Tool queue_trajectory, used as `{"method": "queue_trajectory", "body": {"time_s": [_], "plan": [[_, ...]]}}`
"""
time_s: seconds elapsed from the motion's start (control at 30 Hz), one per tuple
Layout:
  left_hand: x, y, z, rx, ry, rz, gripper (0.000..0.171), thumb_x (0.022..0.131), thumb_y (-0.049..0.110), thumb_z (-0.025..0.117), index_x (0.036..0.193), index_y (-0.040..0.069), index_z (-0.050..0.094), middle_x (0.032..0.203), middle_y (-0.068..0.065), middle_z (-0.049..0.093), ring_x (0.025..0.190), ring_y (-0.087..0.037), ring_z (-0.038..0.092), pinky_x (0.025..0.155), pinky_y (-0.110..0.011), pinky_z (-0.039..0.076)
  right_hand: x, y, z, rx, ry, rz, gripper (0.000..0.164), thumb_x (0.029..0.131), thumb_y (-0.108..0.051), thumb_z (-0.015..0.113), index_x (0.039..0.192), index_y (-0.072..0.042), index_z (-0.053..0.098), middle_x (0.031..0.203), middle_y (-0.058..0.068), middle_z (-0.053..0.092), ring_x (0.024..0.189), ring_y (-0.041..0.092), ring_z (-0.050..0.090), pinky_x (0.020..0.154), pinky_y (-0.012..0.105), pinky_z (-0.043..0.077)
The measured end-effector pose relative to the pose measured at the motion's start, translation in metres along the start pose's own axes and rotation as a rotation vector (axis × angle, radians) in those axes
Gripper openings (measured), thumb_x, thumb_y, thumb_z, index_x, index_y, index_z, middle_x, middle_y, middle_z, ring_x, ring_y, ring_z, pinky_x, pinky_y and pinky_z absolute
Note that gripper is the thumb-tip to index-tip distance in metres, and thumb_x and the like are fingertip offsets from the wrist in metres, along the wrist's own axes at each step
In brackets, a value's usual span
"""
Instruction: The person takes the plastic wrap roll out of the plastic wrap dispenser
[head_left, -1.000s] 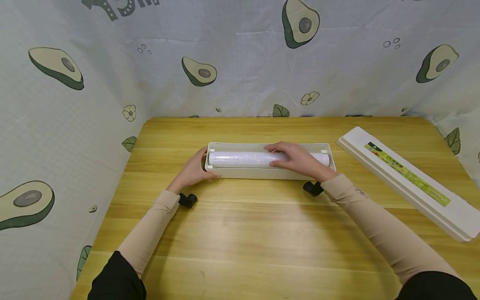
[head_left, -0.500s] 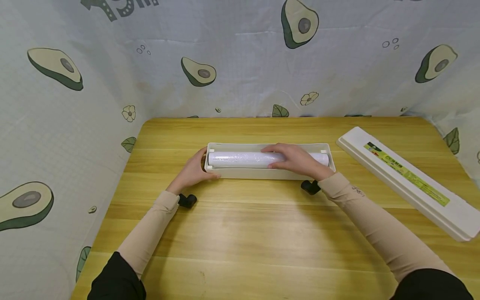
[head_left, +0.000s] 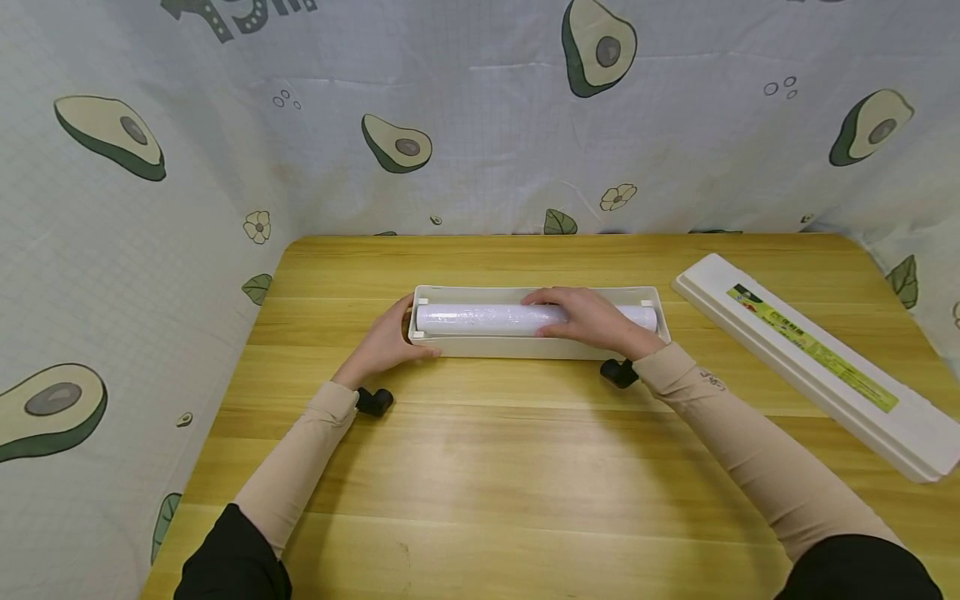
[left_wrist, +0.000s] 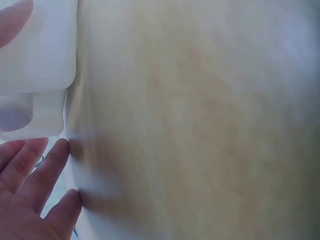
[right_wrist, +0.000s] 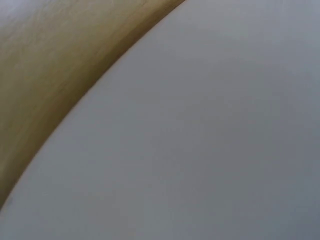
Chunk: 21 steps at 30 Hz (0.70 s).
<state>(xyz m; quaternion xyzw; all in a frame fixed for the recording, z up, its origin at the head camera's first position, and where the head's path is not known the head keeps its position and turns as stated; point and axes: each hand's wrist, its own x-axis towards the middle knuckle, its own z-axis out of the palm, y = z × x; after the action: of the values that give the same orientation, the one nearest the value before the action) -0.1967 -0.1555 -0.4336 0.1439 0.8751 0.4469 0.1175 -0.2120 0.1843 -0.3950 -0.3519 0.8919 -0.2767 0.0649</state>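
Note:
A long white plastic wrap dispenser box [head_left: 517, 347] lies on the table, its top uncovered. Inside it rests a shiny white roll of plastic wrap [head_left: 480, 318]. My left hand [head_left: 383, 340] holds the left end of the box, thumb along the front and fingers behind. In the left wrist view that hand's fingers [left_wrist: 42, 175] lie by the box's white corner [left_wrist: 42, 50]. My right hand [head_left: 588, 319] reaches over the roll and grips it right of centre, thumb in front and fingers at the far side. A white wall [right_wrist: 190, 140] fills most of the right wrist view.
The long white lid [head_left: 817, 375], with a green and yellow label [head_left: 813, 348], lies slanted on the right of the wooden table [head_left: 495, 467]. An avocado-patterned cloth [head_left: 480, 75] hangs behind and on the left. Each wrist wears a small black camera [head_left: 373, 402].
My right hand and forearm have shifted very slightly left along the roll. The left hand, box and lid stay as they were.

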Motion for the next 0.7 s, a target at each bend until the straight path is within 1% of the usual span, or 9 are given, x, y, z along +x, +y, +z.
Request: {"method": "queue_trajectory", "body": {"time_s": [0.43,0.7], "plan": [[-0.0001,-0.0003,-0.0009,0.005,0.000,-0.002,0.102,0.069,0.028,0.087,0.149,0.008,0.028,0.138,-0.011,0.044,0.124,-0.026,0.044,0.104,-0.043,0.034,0.0008,-0.0016,0.0001,0.001,0.004,0.005,0.047,0.085,-0.028,0.074,0.125,-0.008,0.061,0.123,0.011,0.062,0.112,0.028,0.056,0.094,0.045,0.042],[-0.0005,0.0000,-0.0006,-0.001,0.001,0.001,0.102,0.069,0.027,0.088,0.149,0.007,0.028,0.135,-0.011,0.047,0.120,-0.025,0.048,0.101,-0.043,0.037,-0.0009,-0.0037,0.0007,-0.015,0.035,0.002,0.047,0.085,-0.028,0.074,0.126,-0.008,0.061,0.124,0.012,0.061,0.113,0.029,0.056,0.095,0.045,0.041]]}}
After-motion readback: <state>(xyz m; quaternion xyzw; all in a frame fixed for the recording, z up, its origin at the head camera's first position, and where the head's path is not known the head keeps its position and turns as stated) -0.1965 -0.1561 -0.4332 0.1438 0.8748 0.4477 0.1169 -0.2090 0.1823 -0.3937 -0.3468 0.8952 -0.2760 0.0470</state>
